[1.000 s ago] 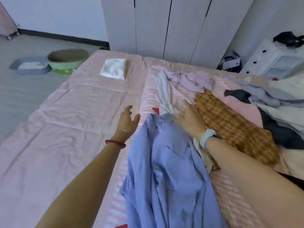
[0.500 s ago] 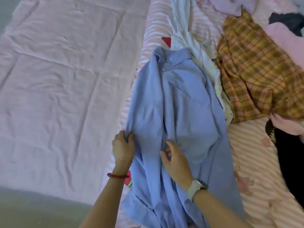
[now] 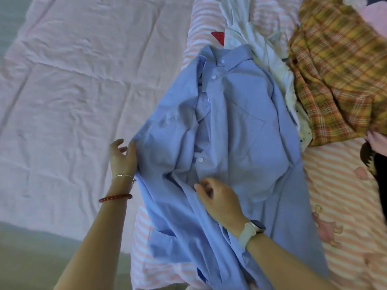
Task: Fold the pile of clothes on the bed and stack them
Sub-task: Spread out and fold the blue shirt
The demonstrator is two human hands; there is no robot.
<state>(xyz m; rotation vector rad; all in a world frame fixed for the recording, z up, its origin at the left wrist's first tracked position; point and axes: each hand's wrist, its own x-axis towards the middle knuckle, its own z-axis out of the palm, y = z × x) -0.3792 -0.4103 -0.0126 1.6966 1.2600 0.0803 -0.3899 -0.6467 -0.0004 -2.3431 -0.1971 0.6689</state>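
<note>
Clothes sprawl on the bed (image 3: 62, 101): blue shirt (image 3: 240, 122) front-up (collar far end), plaid shirt (image 3: 339, 80) just right of it. Left hand (image 3: 122, 156) touches the blue shirt's left edge, grip released; right hand (image 3: 219, 199) pinches fabric near its placket.

Blue button-up shirt (image 3: 236, 130) front up, rumpled, collar far end, beside plaid garment (image 3: 339, 76)

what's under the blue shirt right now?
Under the blue shirt, a pink-and-white striped blanket shows on both sides, and a white garment pokes out beneath its collar side. What lies under the shirt's middle is covered.
</note>
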